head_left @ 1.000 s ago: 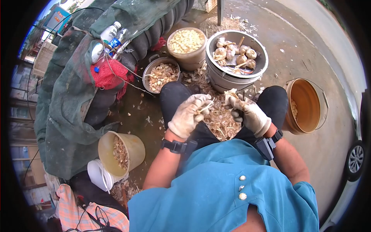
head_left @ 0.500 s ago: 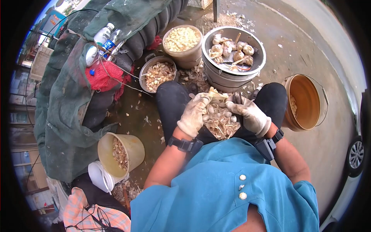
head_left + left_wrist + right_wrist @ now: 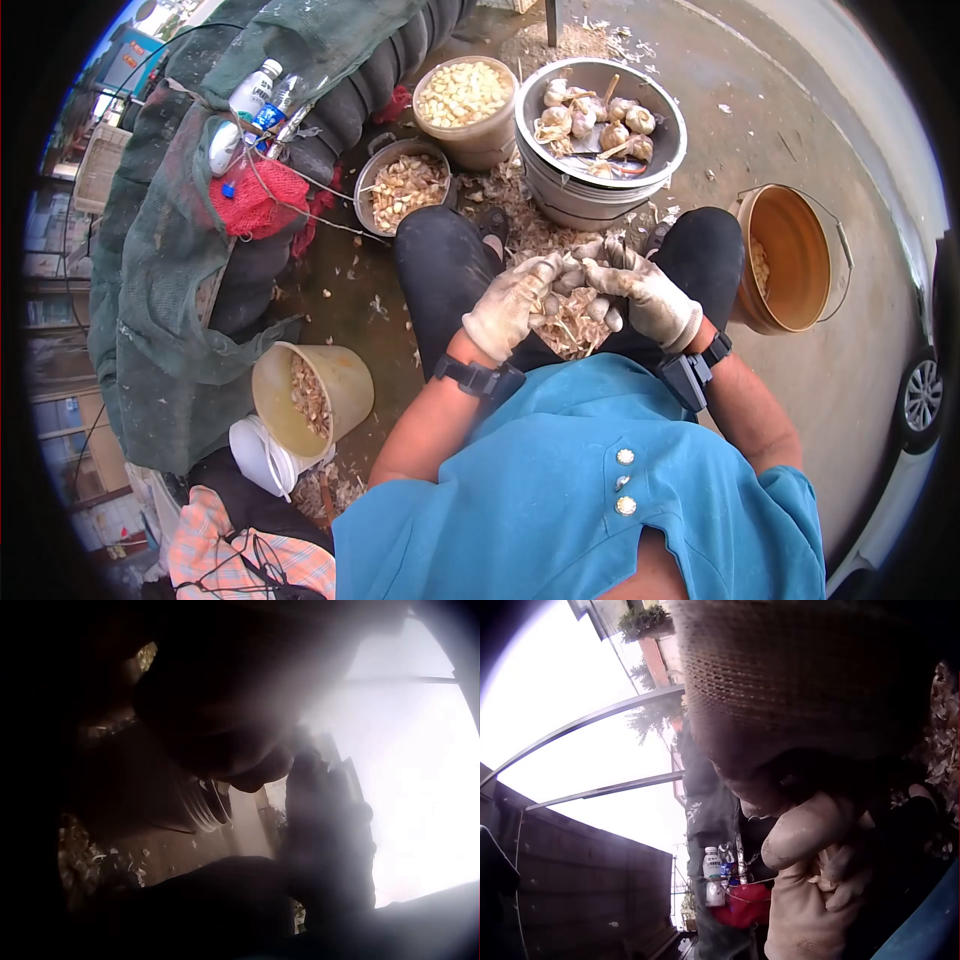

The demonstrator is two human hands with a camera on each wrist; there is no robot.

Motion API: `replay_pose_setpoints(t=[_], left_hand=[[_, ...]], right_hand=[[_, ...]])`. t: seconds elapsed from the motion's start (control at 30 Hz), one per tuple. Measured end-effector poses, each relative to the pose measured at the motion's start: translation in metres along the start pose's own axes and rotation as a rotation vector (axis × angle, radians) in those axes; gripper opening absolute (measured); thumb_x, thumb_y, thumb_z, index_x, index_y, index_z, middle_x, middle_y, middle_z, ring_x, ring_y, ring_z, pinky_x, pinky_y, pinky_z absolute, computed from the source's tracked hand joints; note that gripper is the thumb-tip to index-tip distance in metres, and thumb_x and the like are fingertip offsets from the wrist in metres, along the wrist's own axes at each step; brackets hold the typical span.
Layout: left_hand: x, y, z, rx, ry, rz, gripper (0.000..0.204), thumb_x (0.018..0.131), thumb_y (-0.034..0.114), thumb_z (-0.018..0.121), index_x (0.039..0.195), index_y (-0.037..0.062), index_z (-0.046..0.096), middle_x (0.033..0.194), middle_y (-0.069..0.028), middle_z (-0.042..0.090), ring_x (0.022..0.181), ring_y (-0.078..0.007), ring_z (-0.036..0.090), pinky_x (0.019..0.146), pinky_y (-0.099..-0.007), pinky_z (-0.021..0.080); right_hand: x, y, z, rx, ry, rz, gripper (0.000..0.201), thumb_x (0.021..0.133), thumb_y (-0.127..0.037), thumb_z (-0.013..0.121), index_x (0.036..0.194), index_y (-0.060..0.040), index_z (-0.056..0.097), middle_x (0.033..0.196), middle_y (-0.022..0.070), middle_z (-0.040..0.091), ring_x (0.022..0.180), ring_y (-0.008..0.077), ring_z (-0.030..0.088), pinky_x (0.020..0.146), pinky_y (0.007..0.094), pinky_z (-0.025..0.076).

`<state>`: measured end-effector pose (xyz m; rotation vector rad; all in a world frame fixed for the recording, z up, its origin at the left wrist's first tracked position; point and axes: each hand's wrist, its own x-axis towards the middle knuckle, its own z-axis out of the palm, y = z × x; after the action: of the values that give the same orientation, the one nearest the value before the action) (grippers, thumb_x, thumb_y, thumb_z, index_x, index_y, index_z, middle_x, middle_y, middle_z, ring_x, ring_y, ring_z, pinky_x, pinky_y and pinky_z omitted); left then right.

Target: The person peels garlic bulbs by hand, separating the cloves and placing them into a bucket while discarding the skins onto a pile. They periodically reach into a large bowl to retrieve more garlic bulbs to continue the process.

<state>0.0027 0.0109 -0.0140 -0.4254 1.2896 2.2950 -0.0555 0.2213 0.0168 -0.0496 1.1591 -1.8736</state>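
Observation:
Both hands wear soiled off-white gloves and meet over the lap in the head view. The left hand (image 3: 510,305) curls its fingers round a piece of garlic (image 3: 588,250), partly hidden by the gloves. Close against it, the right hand (image 3: 652,300) also grips the garlic, thumb toward the left hand and dirty grey fingertips curled below. Under them lies a heap of garlic skins (image 3: 572,335). The right wrist view shows the left glove (image 3: 802,915) with bent fingers; the left wrist view is mostly dark.
Beyond the knees stand a tub of peeled cloves (image 3: 480,150), a pot of cloves (image 3: 450,195) and a bucket (image 3: 590,200) topped by a basin of garlic bulbs (image 3: 625,115). An orange-brown bucket (image 3: 800,300) is at right, a tilted cream bucket (image 3: 350,390) at left.
The left hand has moved right, and the two hands have come together over the skins. The garlic has moved from the right hand's fingers to between both hands. The view has shifted slightly.

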Motion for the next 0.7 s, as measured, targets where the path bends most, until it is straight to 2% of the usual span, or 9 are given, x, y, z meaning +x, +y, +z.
replay_pose_setpoints(t=[0.07,0.17,0.23,0.3,0.4,0.5,0.57,0.6,0.7], left_hand=[[-0.001,-0.004,0.004,0.053,-0.164,0.067,0.039,0.102,0.033,0.049,0.127,0.0031,0.053,0.101,-0.0005,0.059,0.071,-0.0052,0.051,0.052,-0.0163,0.037],[0.004,-0.007,0.0,-0.011,-0.236,-0.033,0.041,0.102,0.032,0.05,0.132,0.003,0.05,0.103,-0.0006,0.059,0.072,-0.0064,0.052,0.052,-0.0167,0.037],[0.003,-0.008,0.004,-0.026,-0.221,0.003,0.045,0.102,0.031,0.051,0.136,0.003,0.045,0.107,-0.0026,0.059,0.079,-0.0096,0.057,0.057,-0.0174,0.042],[0.01,-0.011,-0.001,-0.137,-0.297,0.021,0.049,0.101,0.029,0.053,0.14,0.003,0.04,0.111,-0.0045,0.06,0.087,-0.012,0.059,0.065,-0.0181,0.046],[0.013,-0.012,-0.004,-0.175,-0.353,0.052,0.052,0.099,0.025,0.056,0.141,0.0018,0.037,0.112,-0.0062,0.06,0.09,-0.0129,0.06,0.07,-0.0185,0.047],[0.005,0.013,0.022,-0.181,-0.293,0.071,0.05,0.096,0.023,0.06,0.136,0.0002,0.041,0.104,-0.0054,0.059,0.085,-0.0115,0.058,0.066,-0.0184,0.046],[0.013,0.0,0.001,-0.159,-0.24,0.093,0.047,0.094,0.021,0.061,0.132,-0.0001,0.044,0.099,-0.0044,0.059,0.083,-0.0108,0.058,0.064,-0.0185,0.046],[0.014,0.001,-0.003,-0.139,-0.19,0.116,0.044,0.092,0.018,0.062,0.128,-0.0004,0.046,0.095,-0.0034,0.058,0.081,-0.0101,0.057,0.062,-0.0186,0.046],[0.014,0.006,-0.003,-0.158,-0.166,0.105,0.038,0.088,0.013,0.062,0.122,0.0,0.051,0.09,-0.0005,0.056,0.08,-0.0082,0.057,0.061,-0.0181,0.046]], right_hand=[[0.001,0.0,-0.002,-0.021,0.015,-0.005,0.04,0.095,-0.026,0.063,0.125,-0.0033,0.049,0.1,0.0058,0.065,0.064,0.0056,0.061,0.047,0.0175,0.045],[0.001,-0.002,-0.001,-0.065,-0.007,-0.005,0.038,0.096,-0.027,0.061,0.124,-0.0033,0.051,0.089,0.003,0.064,0.055,0.0046,0.055,0.044,0.0173,0.042],[0.002,-0.002,0.0,-0.132,-0.023,0.044,0.036,0.097,-0.027,0.06,0.123,-0.0036,0.052,0.078,0.0008,0.061,0.049,0.0036,0.049,0.042,0.0175,0.039],[0.004,-0.002,0.003,-0.151,-0.012,0.045,0.036,0.097,-0.026,0.06,0.123,-0.0037,0.052,0.076,-0.0001,0.06,0.048,0.0034,0.048,0.042,0.0177,0.039],[0.006,0.001,0.003,-0.186,0.012,0.048,0.035,0.097,-0.025,0.059,0.124,-0.004,0.052,0.072,-0.0019,0.058,0.045,0.0031,0.045,0.04,0.0183,0.037],[0.007,0.005,0.001,-0.268,0.118,-0.016,0.035,0.096,-0.025,0.059,0.123,-0.0032,0.054,0.079,0.0005,0.059,0.055,0.0027,0.05,0.048,0.0177,0.041],[0.009,0.004,-0.002,-0.311,0.176,-0.048,0.039,0.096,-0.028,0.06,0.123,-0.001,0.054,0.091,0.0036,0.06,0.071,0.0067,0.055,0.063,0.0216,0.047],[0.009,0.0,-0.003,-0.607,0.232,-0.084,0.044,0.096,-0.032,0.058,0.123,0.0018,0.052,0.1,0.0081,0.059,0.086,0.0111,0.054,0.078,0.0266,0.047],[-0.003,-0.012,0.0,-0.709,0.207,-0.007,0.049,0.097,-0.036,0.055,0.126,0.0025,0.05,0.101,0.012,0.059,0.09,0.0165,0.056,0.082,0.0297,0.047]])
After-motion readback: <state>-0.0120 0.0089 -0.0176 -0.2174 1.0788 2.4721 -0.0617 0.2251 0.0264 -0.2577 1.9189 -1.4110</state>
